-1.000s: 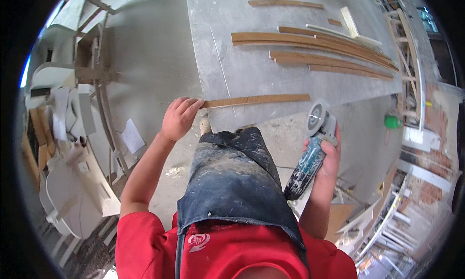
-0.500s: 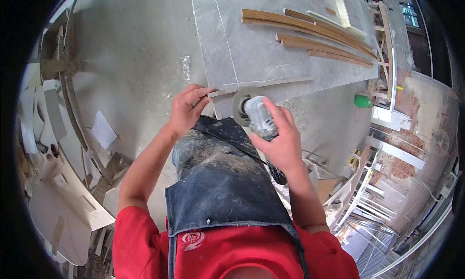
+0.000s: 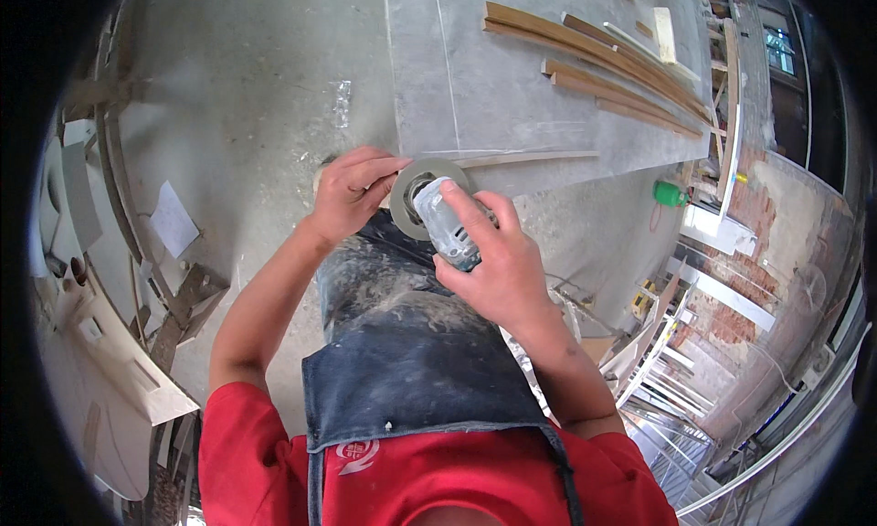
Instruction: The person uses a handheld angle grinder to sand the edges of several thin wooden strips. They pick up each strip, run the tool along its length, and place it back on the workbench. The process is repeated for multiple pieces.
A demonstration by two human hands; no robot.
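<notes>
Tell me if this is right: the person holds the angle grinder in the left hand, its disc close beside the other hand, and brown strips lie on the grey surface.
Wrong hand: the head view shows the angle grinder in the right hand. The rest stands: its disc is close beside the other hand, and brown strips lie on the grey surface.

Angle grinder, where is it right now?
In the head view, the angle grinder is near the centre, gripped in the right hand, its disc just right of the left hand.
</notes>
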